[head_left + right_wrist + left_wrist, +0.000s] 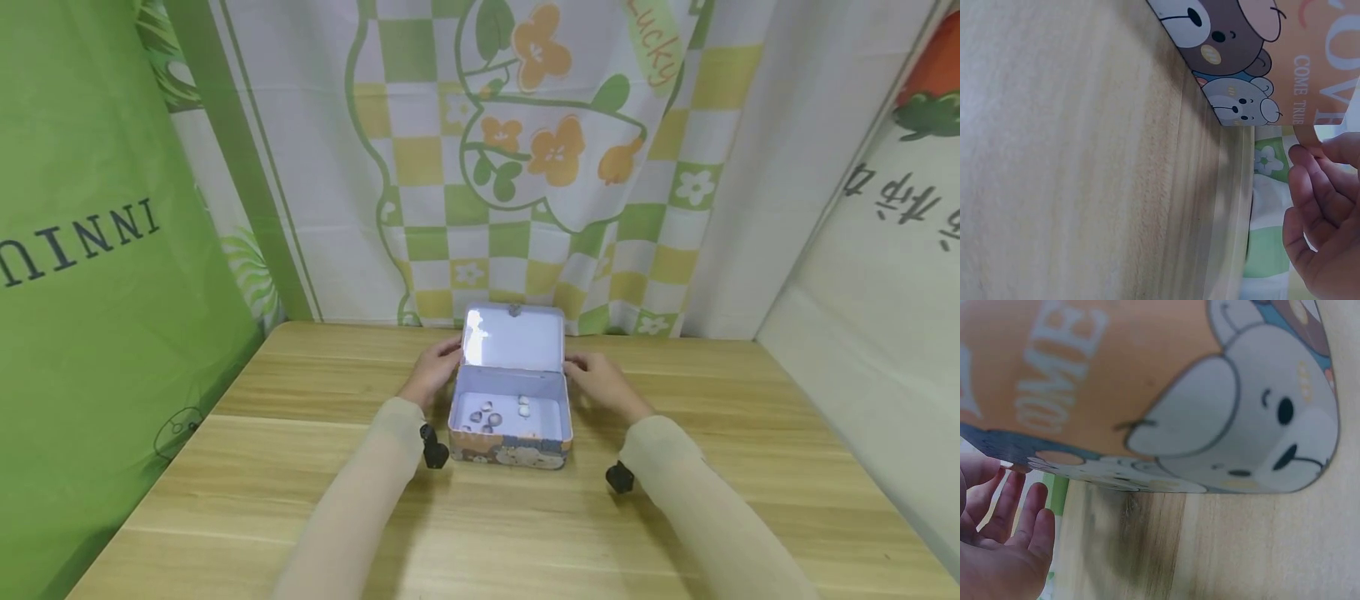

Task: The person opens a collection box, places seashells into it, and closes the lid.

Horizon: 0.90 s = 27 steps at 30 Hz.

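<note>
A rectangular tin box [510, 452] printed with cartoon bears stands on the table, its hinged lid [517, 337] raised at the back. Inside lie several small rounded brownish pieces [495, 420] on the left and a pair of whitish ones [523, 411] on the right; their kind is too small to tell. My left hand [433, 372] holds the lid's left edge between thumb and forefinger, the other fingers bent loosely below in the left wrist view. At the lid's lower right edge, my right hand [602, 384] pinches with thumb and forefinger, fingertips partly hidden behind the box.
The wooden table [300, 500] extends around the box on all sides. A patterned curtain [525, 208] hangs just behind the lid. Green cloth [97, 333] closes off the left, and white cloth [870, 333] the right. A thin cable [174, 417] shows by the left edge.
</note>
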Tool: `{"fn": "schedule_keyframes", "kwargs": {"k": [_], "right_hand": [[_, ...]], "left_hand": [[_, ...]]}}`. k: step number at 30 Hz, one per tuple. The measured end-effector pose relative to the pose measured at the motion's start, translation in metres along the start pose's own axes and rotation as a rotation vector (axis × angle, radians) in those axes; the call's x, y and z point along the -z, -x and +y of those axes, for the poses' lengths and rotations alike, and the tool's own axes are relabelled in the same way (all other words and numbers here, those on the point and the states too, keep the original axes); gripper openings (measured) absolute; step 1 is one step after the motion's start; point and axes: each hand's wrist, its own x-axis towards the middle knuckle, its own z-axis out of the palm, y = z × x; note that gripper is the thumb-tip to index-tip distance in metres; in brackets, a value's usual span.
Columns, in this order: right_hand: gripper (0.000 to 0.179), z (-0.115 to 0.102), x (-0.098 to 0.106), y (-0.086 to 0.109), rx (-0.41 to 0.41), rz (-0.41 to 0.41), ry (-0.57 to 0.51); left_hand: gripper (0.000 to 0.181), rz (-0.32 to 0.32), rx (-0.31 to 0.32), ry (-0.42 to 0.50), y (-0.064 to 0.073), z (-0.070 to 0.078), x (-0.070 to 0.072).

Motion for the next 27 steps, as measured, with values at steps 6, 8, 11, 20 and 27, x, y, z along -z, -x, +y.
{"fn": "schedule_keyframes", "kwargs": {"k": [6,8,11,20,27], "right_hand": [[0.038,-0.001,0.0,0.002,0.004,0.034,-0.006],[0.037,0.0,0.0,0.002,0.013,0.041,-0.007],[0.037,0.001,0.0,0.002,0.036,0.053,-0.008],[0.032,-0.002,0.004,0.005,0.081,0.107,-0.03],[0.028,-0.003,0.006,0.007,0.105,0.122,-0.027]], "left_hand": [[0.043,0.021,-0.036,0.02,0.001,0.002,0.002],[0.043,0.028,-0.057,0.013,0.002,0.003,0.003],[0.042,0.03,-0.089,0.005,0.007,0.01,0.005],[0.042,0.024,-0.117,0.04,0.006,0.007,0.007],[0.037,0.042,-0.163,0.032,0.007,0.007,0.01]]}}
